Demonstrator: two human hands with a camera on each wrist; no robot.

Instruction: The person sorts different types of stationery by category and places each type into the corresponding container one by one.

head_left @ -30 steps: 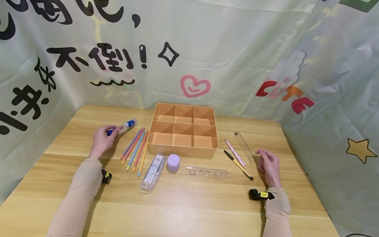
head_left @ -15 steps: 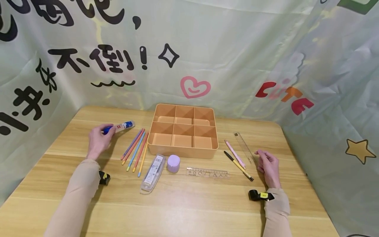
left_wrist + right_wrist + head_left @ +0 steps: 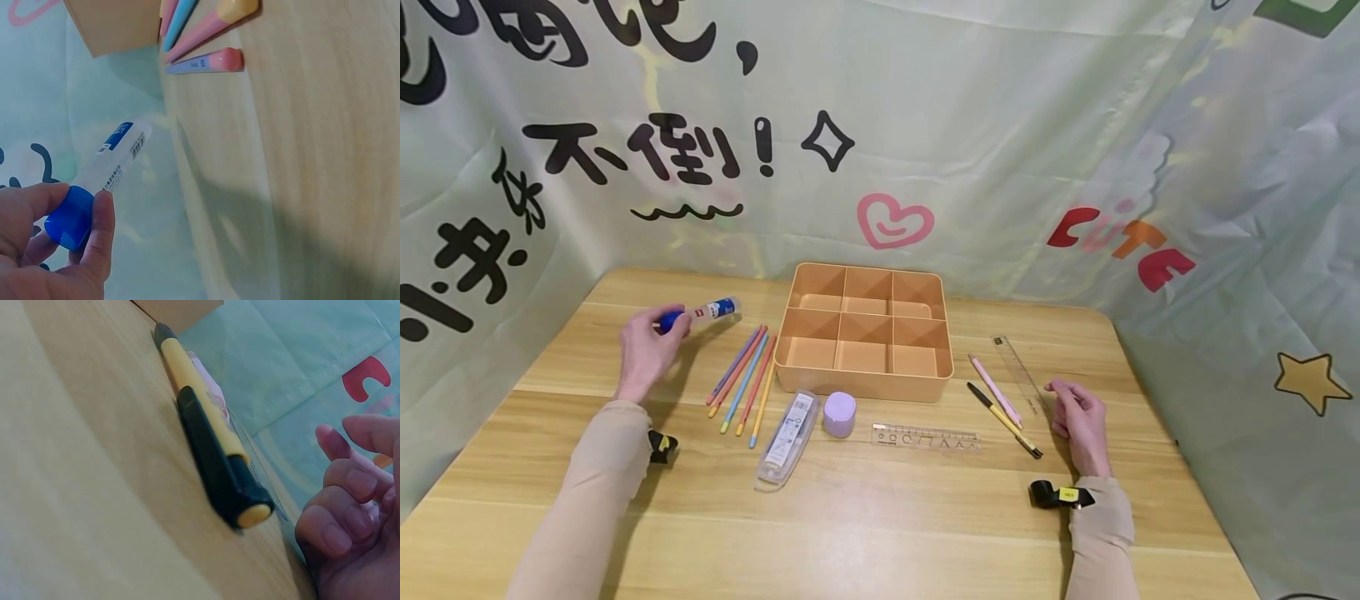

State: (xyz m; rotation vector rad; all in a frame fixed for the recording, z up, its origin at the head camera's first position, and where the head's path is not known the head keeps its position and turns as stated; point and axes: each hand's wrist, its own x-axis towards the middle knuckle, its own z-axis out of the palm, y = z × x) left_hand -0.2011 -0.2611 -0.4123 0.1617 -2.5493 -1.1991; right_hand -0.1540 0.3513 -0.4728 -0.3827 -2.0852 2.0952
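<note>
My left hand (image 3: 650, 352) grips a clear glue stick (image 3: 713, 311) by its blue cap, above the left part of the table. In the left wrist view, thumb and fingers pinch the cap while the clear glue stick (image 3: 119, 153) points away from the palm. My right hand (image 3: 1081, 419) rests at the right with loosely curled fingers and holds nothing. Nearest to it are a clear ruler (image 3: 1018, 372), a pink pen (image 3: 996, 390) and a yellow-and-black pen (image 3: 1004, 419). That yellow-and-black pen (image 3: 203, 419) lies beside the right hand (image 3: 356, 519) in the right wrist view.
A tan box (image 3: 863, 385) with several compartments stands at the back middle. Several coloured pencils (image 3: 743, 382) lie to its left. In front are a clear narrow case (image 3: 787, 440) with a white label, a purple round container (image 3: 839, 414) and another clear ruler (image 3: 925, 436). A printed cloth (image 3: 1000, 125) hangs behind.
My left hand has shifted a little to the left and away from the pencils, carrying the glue stick. My right hand stays in place.
</note>
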